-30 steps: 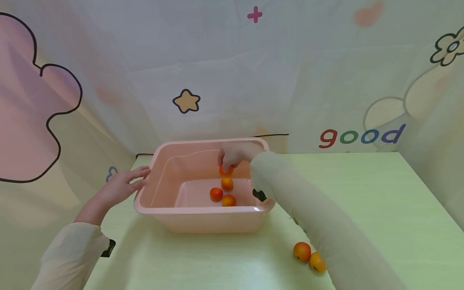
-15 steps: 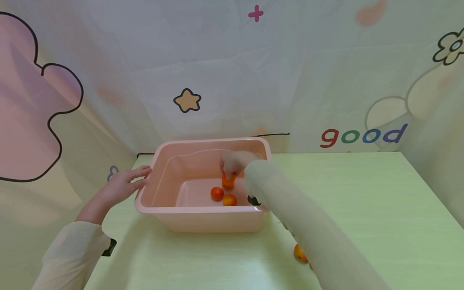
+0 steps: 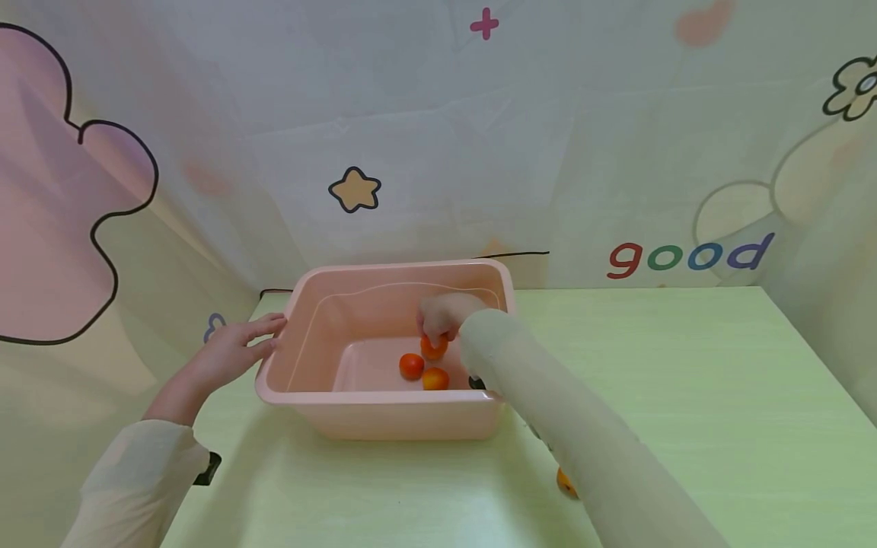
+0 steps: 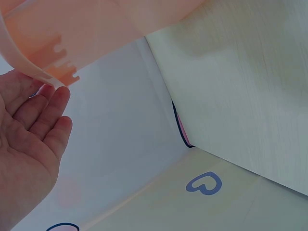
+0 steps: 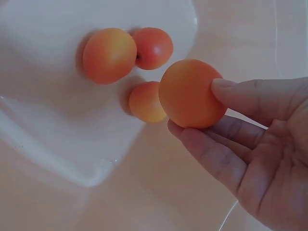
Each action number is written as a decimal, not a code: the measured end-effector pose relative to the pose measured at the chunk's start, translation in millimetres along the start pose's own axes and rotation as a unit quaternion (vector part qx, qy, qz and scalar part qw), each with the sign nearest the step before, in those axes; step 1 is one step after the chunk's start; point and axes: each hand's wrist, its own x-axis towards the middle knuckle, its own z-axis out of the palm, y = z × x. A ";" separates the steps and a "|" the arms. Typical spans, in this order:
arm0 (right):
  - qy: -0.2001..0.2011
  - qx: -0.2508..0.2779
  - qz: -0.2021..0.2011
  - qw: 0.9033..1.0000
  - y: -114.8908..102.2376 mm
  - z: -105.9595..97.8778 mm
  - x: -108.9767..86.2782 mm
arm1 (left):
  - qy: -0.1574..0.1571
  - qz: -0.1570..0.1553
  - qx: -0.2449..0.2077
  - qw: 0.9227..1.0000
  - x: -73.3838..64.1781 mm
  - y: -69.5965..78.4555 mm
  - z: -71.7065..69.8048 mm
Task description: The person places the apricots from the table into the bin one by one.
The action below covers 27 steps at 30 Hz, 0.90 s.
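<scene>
A pink plastic basin (image 3: 384, 418) stands upright on the pale green table. My left hand (image 3: 235, 352) touches its left rim, the fingers fairly straight and the fingertips right at the edge in the left wrist view. Inside the basin, my right hand (image 3: 445, 313) pinches an orange-red round fruit (image 5: 188, 94) between thumb and fingers. Below it on the basin floor lie a yellow-orange fruit (image 5: 109, 56), a redder fruit (image 5: 155, 48) and another orange fruit (image 5: 143, 102), partly hidden behind the held one.
Another orange fruit (image 3: 567, 484) lies on the table (image 3: 685, 365) at the front right, mostly covered by the right sleeve (image 3: 582, 434). A printed cloth (image 3: 438, 167) hangs behind the table and along its sides.
My right hand has moved lower in the basin with the fruit, towards the fruits on the floor. Its sleeve now hides most of the fruit on the table. My left hand stays at the rim.
</scene>
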 end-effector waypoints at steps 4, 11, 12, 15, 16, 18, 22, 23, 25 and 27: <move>0.003 0.006 0.006 1.000 4.0 0.9 16.0 | 0.003 0.002 0.000 1.000 -0.7 0.3 0.2; 0.030 0.023 0.030 0.999 12.5 3.2 39.8 | 0.007 0.007 0.005 1.000 -0.3 0.5 0.1; 0.035 0.033 0.036 0.998 13.1 3.6 40.1 | 0.008 0.007 0.004 1.000 -0.2 0.6 -0.1; 0.048 0.069 0.067 0.994 13.3 4.2 36.8 | 0.009 0.008 0.004 1.000 0.0 0.8 0.0; 0.052 0.082 0.080 0.992 13.1 4.3 35.8 | 0.008 0.008 0.004 1.000 0.0 1.0 0.0; 0.050 0.074 0.086 0.992 12.2 4.2 35.3 | 0.007 0.007 0.004 1.000 0.2 1.1 0.0; 0.034 0.020 0.074 0.996 10.1 1.7 44.4 | 0.006 0.005 0.004 1.000 0.7 1.1 0.2; 0.029 0.004 0.065 0.997 9.1 0.9 47.0 | 0.007 0.006 0.005 1.000 0.8 1.0 0.1; 0.023 -0.014 0.056 0.998 6.5 -0.3 46.5 | 0.010 0.011 0.008 1.000 0.6 0.6 -0.2; 0.028 -0.026 0.051 0.998 0.8 0.1 27.9 | 0.014 0.017 0.013 1.000 0.0 -0.4 -0.5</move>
